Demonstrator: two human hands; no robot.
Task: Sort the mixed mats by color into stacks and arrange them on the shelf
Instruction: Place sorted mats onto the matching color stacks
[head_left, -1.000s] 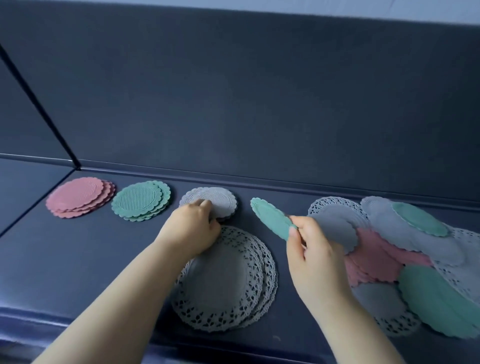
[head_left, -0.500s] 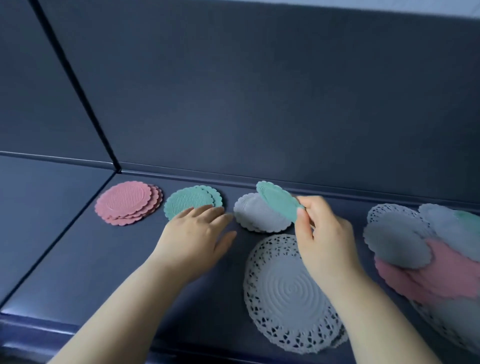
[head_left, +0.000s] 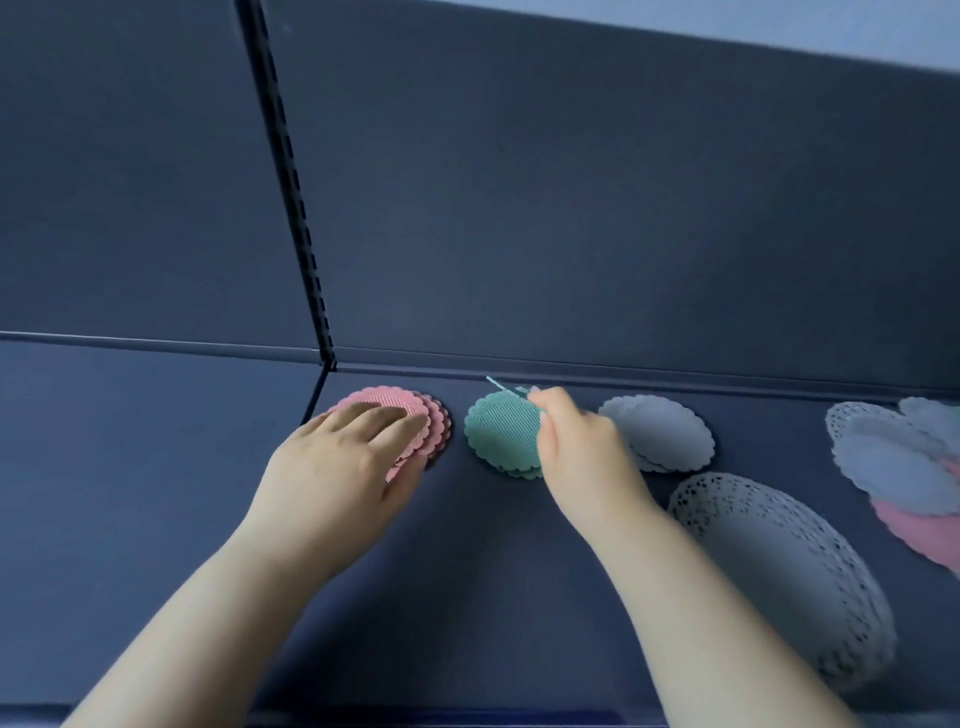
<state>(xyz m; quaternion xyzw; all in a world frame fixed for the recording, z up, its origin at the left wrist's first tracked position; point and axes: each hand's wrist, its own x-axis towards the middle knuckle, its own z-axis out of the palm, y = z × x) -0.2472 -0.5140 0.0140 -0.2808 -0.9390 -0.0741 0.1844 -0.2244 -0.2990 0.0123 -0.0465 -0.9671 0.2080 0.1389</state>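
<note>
Dark navy shelf (head_left: 171, 545), matte and evenly lit, met a back panel (head_left: 571, 208) of the same colour along a narrow raised lip (head_left: 675, 375). A black slotted upright (head_left: 291, 182) ran down the back panel, slanted in the wide-angle view, and ended at the lip, where a seam (head_left: 314, 400) divided the shelf surface into a left and a right section. Above the panel's top edge at upper right lay a pale blue-grey surface (head_left: 883, 26), wall or ceiling not distinguishable; the light was soft and diffuse, casting only faint shadows.

Soft, even, bluish light; slight motion blur, wide-angle bending at edges.
</note>
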